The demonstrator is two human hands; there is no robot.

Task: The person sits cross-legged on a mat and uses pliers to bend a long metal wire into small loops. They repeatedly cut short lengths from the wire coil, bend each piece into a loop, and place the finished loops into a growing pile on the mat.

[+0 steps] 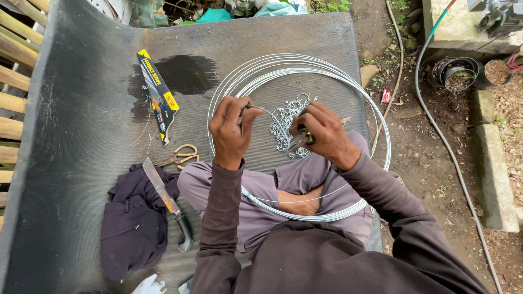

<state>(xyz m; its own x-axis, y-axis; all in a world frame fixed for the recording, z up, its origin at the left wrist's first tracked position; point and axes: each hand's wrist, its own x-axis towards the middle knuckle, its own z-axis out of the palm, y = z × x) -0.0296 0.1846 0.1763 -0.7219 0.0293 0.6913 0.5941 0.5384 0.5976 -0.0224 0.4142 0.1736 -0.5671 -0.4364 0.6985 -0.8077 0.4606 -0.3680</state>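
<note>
**Wire end runs left-to-right between your two hands, above the coil**

Landmark = the wire coil (348,81), lying around your crossed legs on the dark mat (81,120).

Nearest you, inside the coil's near arc: your lap, w/ one thin loose strand crossing it.

Next out, over the coil's middle: both hands. Your left hand (231,130) has thumb and fingers pinched together on the wire end (260,109), a short stiff bit whose long axis runs roughly sideways, pointing from the left hand toward the right. Your right hand (324,133) is fisted tight on green-handled pliers (304,139); the nose angles down and left, just below the wire end. Can't tell if the nose is biting wire or only near it. So the left hand is on the wire; the right is just beside it.

Just past the hands, still inside the coil: a pile of bent wire hooks (286,122).

Outside the coil, left side: scissors (180,157), a knife (166,198) resting on a dark cloth (133,226), then farther off a long packet (158,95) beside a wet patch.

Right of the coil, beyond the mat: bare soil, a hose (436,130).
</note>
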